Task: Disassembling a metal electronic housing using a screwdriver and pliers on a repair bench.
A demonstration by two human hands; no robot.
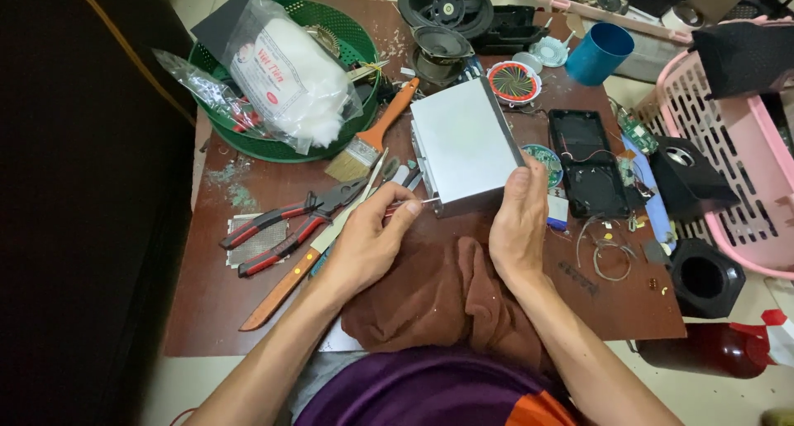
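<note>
A brown cloth [442,298] lies nearest you; your right hand [519,227] grips the silver metal box [463,145], your left hand [368,244] pinches a thin tool [411,203] against it.

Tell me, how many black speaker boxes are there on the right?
2: one black speaker box at the table's right edge beside the pink basket, another just below it. More may be hidden.

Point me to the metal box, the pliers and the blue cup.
metal box [460,145], head view, middle of its flat top face.
pliers [285,227], head view, on the red-and-black handles.
blue cup [597,55], head view, on its outer wall.
</note>
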